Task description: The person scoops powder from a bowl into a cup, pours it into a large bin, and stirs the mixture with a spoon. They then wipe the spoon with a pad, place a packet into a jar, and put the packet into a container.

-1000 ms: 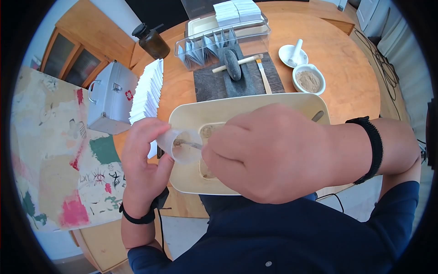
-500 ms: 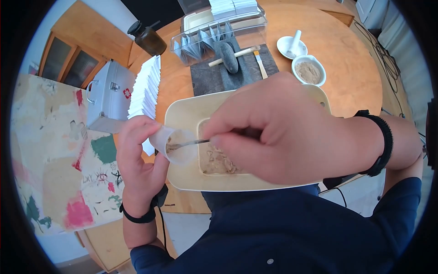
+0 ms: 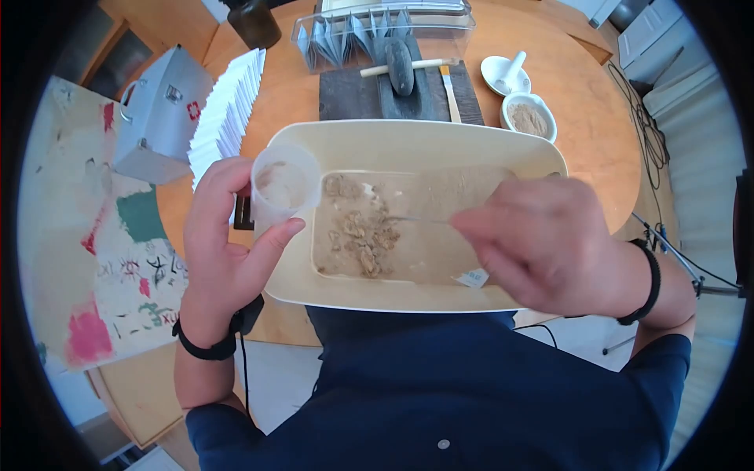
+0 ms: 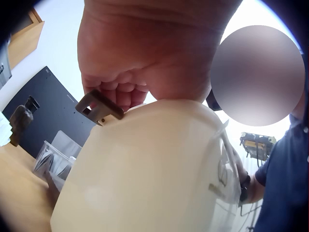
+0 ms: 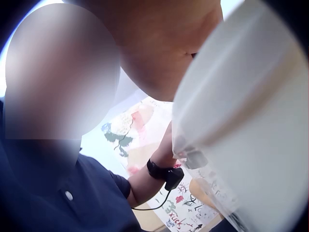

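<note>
My left hand (image 3: 224,243) grips a small translucent plastic cup (image 3: 284,187) over the left end of a cream plastic tub (image 3: 440,141), its mouth facing up at me and a pale brown residue inside. In my right hand (image 3: 550,243), thumb and fingers pinch a thin metal tool (image 3: 420,220), its far tip at the brown crumbly clumps (image 3: 365,239) on the tub floor. The tub's outer wall (image 4: 140,169) fills much of the left wrist view and hides the cup. A small white label (image 3: 472,278) lies inside the tub near my right hand.
Behind the tub, a dark slab (image 3: 345,98) bears a grey stone and a flat brush (image 3: 451,94). A bowl of brown powder (image 3: 528,119) and a white mortar (image 3: 503,77) stand at right. White folded papers (image 3: 228,106) and a silver case (image 3: 161,114) are at left.
My right hand has drawn the metal tool out of the cup and moved right, with its tip now over the tub's clumps. The cup has turned more toward me and shows less brown matter.
</note>
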A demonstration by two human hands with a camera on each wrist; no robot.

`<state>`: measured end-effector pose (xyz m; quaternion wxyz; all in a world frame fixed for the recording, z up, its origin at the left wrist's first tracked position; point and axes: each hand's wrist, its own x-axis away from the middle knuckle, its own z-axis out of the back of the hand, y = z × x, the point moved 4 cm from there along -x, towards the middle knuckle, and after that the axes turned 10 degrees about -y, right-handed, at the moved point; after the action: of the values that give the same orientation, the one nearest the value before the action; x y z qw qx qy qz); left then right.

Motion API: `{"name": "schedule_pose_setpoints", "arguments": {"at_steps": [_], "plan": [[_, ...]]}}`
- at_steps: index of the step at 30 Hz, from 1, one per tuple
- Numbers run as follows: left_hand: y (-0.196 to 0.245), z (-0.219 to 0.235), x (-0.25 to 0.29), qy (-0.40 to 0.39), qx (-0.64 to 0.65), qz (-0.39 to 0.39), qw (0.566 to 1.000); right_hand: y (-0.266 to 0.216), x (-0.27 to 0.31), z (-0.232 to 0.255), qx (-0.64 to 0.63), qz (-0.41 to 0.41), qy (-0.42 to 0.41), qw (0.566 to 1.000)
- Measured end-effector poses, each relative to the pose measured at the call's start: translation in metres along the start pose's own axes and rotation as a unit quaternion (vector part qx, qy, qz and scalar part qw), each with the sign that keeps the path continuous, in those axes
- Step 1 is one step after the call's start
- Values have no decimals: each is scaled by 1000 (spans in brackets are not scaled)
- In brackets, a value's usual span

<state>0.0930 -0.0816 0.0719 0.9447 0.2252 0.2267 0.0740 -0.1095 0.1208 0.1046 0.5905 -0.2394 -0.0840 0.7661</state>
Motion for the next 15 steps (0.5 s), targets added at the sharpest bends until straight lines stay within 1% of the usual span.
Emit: {"name": "schedule_pose_setpoints", "arguments": {"at_steps": [1,3,4,5,6,7,9,10,12,13,15], "plan": [[1,0,1,4,4,4,1000,-6,-2,-4,1,1,-7,1000],[3,0,-3,-20,27,15,999,-22,-9,-13,78,34,28,996],[2,-1,-3,-15,29,18,999,-22,-12,-14,81,37,23,996],[1,-1,-2,-6,28,4,1000,-19,-16,-19,-38,32,-37,998],[1,-2,-2,2,26,-8,1000,-17,-20,-23,-156,26,-97,983],[0,-2,-2,7,28,-6,1000,-16,-24,-23,-154,27,-103,982],[2,0,-5,4,21,-25,999,-11,-32,-16,-82,-16,-28,996],[2,0,-4,9,24,-24,999,-11,-35,-14,-78,-16,-32,996],[-1,-1,-3,-2,32,0,999,-9,-39,-14,-219,-52,-102,969],[-1,-1,-3,1,35,0,999,-7,-40,-13,-216,-54,-105,969],[-1,-2,-5,9,35,-15,999,-2,-41,-10,-164,-82,-93,979]]}}
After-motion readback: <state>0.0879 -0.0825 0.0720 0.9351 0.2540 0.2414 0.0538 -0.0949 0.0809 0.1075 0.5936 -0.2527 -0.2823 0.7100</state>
